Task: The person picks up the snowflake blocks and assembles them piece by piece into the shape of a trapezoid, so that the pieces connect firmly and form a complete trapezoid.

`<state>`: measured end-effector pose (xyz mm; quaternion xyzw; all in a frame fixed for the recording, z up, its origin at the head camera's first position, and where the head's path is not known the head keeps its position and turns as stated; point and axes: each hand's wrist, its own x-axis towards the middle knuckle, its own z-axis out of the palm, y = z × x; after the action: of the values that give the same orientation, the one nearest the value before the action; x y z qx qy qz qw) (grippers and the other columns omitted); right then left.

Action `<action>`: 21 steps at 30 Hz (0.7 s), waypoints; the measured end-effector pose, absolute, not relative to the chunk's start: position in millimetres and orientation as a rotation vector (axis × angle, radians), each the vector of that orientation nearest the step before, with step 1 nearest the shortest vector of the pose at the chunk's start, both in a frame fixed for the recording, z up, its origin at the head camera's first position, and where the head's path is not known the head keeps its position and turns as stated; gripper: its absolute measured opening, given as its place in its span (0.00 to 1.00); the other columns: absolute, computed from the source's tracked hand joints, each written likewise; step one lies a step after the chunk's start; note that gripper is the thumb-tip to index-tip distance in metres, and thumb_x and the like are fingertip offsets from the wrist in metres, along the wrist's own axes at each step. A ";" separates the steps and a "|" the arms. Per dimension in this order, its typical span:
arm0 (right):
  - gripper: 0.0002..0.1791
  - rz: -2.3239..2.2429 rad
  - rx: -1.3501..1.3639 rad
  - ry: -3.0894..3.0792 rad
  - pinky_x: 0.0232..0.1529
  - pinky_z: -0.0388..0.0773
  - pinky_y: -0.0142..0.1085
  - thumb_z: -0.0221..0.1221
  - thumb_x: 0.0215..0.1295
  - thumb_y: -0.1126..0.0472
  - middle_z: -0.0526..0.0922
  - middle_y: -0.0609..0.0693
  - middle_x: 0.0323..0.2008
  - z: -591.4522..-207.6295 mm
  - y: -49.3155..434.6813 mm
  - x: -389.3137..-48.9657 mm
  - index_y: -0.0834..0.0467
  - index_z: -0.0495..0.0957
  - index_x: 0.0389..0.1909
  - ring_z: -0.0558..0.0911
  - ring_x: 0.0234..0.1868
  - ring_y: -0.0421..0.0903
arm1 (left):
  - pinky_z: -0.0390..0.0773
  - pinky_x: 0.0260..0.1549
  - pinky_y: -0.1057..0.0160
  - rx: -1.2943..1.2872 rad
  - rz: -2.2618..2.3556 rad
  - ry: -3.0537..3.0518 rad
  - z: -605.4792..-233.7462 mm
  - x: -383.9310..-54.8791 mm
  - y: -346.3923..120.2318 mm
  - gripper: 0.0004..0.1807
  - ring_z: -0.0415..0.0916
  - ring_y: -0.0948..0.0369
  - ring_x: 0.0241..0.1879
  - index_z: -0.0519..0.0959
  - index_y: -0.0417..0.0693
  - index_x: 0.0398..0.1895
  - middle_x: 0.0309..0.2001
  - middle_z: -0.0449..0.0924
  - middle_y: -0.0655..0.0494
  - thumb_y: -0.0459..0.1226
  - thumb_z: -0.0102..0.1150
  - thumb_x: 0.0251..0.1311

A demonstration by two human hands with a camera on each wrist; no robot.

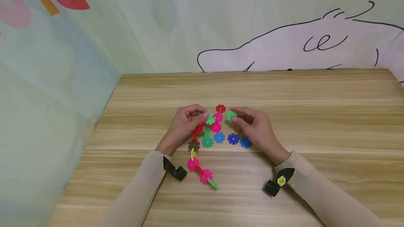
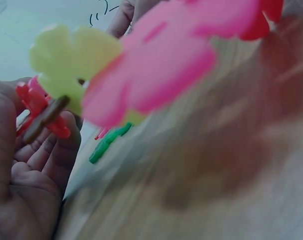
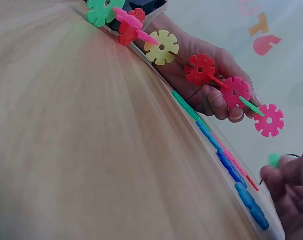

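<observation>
A chain of slotted flower-shaped plastic discs [image 1: 193,164] hangs from my left hand [image 1: 186,122], which pinches it near its upper end. Pink, red, brown, yellow and green discs are linked edge to edge at angles. In the right wrist view, a pink disc [image 3: 269,120] forms the chain's free end beyond the fingers. Yellow [image 2: 71,57] and pink discs [image 2: 146,75] loom close in the left wrist view. My right hand [image 1: 257,127] pinches a single green disc [image 1: 231,116] between thumb and fingers, a short gap to the right of the chain.
Loose discs lie flat on the wooden table [image 1: 315,115] below and between the hands: a red one [image 1: 220,108], a pink one [image 1: 216,127], a teal one [image 1: 207,142] and several blue ones [image 1: 233,138]. A printed wall [image 1: 284,48] rises behind the table.
</observation>
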<state>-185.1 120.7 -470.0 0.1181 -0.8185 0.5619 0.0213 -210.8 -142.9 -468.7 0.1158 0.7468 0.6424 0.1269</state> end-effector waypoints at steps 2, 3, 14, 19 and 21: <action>0.17 1.872 0.338 -2.458 0.38 0.86 0.27 0.67 0.73 0.67 0.93 0.60 0.43 -469.4 120.5 -185.8 0.62 0.86 0.60 0.90 0.35 0.38 | 0.82 0.31 0.70 0.340 1.867 2.177 -468.9 -211.1 -142.2 0.11 0.82 0.65 0.24 0.84 0.38 0.51 0.29 0.86 0.61 0.39 0.61 0.78; 0.17 1.948 0.319 -2.412 0.38 0.87 0.28 0.67 0.73 0.68 0.93 0.59 0.40 -469.2 120.2 -186.3 0.63 0.85 0.60 0.90 0.34 0.37 | 0.82 0.31 0.70 0.341 1.864 2.180 -468.8 -211.2 -141.9 0.11 0.82 0.65 0.24 0.84 0.38 0.51 0.29 0.86 0.61 0.39 0.61 0.78; 0.16 2.230 0.233 -2.228 0.34 0.90 0.33 0.67 0.73 0.66 0.93 0.49 0.30 -466.3 113.9 -190.3 0.68 0.85 0.58 0.91 0.28 0.39 | 0.82 0.33 0.70 0.348 1.815 2.203 -468.0 -208.9 -141.0 0.11 0.81 0.64 0.24 0.85 0.41 0.51 0.31 0.87 0.60 0.39 0.62 0.77; 0.15 2.232 0.266 -2.250 0.34 0.90 0.33 0.67 0.73 0.66 0.93 0.53 0.31 -465.3 112.1 -192.1 0.68 0.86 0.57 0.90 0.28 0.39 | 0.79 0.30 0.70 0.380 1.792 2.224 -468.0 -209.6 -140.5 0.10 0.79 0.65 0.24 0.85 0.42 0.50 0.29 0.87 0.61 0.40 0.63 0.76; 0.14 2.220 0.290 -2.256 0.33 0.89 0.32 0.67 0.73 0.67 0.92 0.50 0.28 -465.8 112.0 -192.6 0.68 0.86 0.56 0.88 0.27 0.38 | 0.78 0.29 0.71 0.390 1.788 2.230 -467.8 -209.8 -140.4 0.10 0.79 0.65 0.23 0.86 0.42 0.49 0.28 0.87 0.62 0.39 0.63 0.76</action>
<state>-192.6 112.0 -465.8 0.0913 -0.7096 0.6984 -0.0184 -209.8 -140.4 -467.8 0.1342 0.7666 0.6147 0.1283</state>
